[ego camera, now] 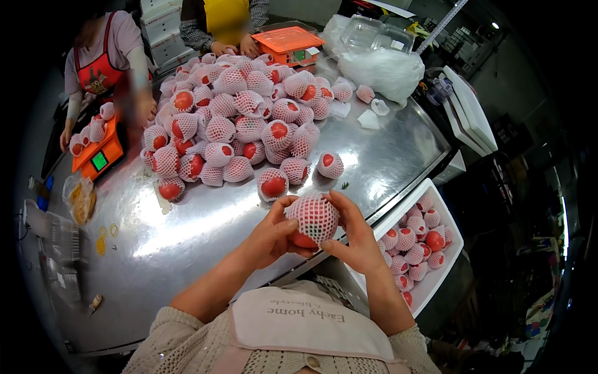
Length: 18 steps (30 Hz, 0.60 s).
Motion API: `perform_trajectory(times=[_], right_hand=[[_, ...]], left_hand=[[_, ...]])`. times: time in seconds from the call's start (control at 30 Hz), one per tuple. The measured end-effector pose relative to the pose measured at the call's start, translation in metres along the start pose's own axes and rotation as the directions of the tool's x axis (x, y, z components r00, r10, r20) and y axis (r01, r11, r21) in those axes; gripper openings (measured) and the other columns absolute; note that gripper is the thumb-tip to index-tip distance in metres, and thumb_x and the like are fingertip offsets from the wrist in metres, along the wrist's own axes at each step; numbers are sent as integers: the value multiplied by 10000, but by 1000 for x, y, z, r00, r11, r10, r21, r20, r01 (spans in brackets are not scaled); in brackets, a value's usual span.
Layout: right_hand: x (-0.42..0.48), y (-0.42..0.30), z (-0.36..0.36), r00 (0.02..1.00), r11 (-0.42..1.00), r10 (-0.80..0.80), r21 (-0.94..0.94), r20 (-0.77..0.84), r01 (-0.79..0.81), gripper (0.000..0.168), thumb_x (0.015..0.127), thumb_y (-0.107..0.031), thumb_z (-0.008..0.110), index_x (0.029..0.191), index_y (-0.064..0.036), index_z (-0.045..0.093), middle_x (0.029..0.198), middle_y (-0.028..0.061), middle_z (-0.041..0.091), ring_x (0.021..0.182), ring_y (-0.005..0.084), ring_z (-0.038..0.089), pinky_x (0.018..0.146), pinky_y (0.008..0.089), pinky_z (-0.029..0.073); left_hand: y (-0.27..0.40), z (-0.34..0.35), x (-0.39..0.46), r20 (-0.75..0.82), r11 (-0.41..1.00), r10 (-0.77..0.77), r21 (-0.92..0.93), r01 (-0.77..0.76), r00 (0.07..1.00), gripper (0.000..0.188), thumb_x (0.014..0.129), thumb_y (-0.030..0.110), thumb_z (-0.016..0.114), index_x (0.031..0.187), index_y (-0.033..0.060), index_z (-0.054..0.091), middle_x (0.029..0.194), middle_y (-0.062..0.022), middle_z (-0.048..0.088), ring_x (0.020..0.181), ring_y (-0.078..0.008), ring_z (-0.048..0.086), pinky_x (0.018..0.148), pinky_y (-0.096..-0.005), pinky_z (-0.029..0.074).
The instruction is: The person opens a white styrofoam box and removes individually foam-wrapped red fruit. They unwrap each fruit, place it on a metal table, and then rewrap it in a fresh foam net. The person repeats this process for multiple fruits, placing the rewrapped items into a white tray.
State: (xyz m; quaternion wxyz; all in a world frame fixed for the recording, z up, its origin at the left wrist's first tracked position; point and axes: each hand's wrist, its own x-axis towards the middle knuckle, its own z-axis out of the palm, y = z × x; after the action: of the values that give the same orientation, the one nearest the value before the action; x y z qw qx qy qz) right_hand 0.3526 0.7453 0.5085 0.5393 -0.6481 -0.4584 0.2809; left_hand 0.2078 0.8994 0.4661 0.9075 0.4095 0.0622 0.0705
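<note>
Between my left hand (271, 236) and my right hand (357, 238) is a red tomato (303, 239) in a white foam net sleeve (314, 212). The fingers of both hands curl around its sides, above the front edge of the metal table (196, 252). Green shows through the net, and bare red skin at the lower left. Just beyond my hands stand a netted tomato (273, 183) and, to its right, another netted tomato (330, 165). Behind them rises a large pile of netted tomatoes (224, 128).
Low at my right stands a white foam box (432, 292) holding several netted tomatoes. Two co-workers are across the table, near an orange scale (99, 161) at left and another orange scale (290, 42) at the back. Clear plastic boxes (60, 238) lie left; a plastic bag (380, 70) lies back right.
</note>
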Motion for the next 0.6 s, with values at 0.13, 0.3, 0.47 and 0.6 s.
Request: perform_trajectory(times=[0.13,0.3,0.47,0.6], right_hand=[[19,-7,22,976,948,-190,-278,-106,154,511,720,-86,788,1187,-54,582,1197,117,573,1110,262,580,940,361,470],[22,2,43,813,599,-580,-647,57,473,235,714,-62,724,940,-74,660,1040,59,598,969,256,564,885,395,457],[14,1,61,723,433,-659,-683,206,589,163,631,-67,719,784,-112,681,858,-11,624,873,217,556,860,394,442],[10,4,56,745,449,-632,-682,214,577,220,647,-83,736,858,-110,682,874,-10,614,869,215,556,846,394,434]], left_hand=[[-2,-6,-8,-68,997,62,39,-59,996,435,1029,392,447,1334,174,227,1318,-122,506,1035,-269,671,830,-473,603],[6,-13,-8,-164,974,69,-204,-102,984,315,1032,411,450,1216,187,326,1272,-72,528,1111,-214,613,865,-454,579],[-3,-20,-6,-296,954,29,-278,-115,955,460,1015,452,438,1322,113,489,1254,-95,599,1131,-234,611,970,-426,507],[1,-12,-5,-283,888,-71,-455,-69,956,463,1015,449,425,1271,78,532,1220,-109,622,1111,-250,621,964,-426,509]])
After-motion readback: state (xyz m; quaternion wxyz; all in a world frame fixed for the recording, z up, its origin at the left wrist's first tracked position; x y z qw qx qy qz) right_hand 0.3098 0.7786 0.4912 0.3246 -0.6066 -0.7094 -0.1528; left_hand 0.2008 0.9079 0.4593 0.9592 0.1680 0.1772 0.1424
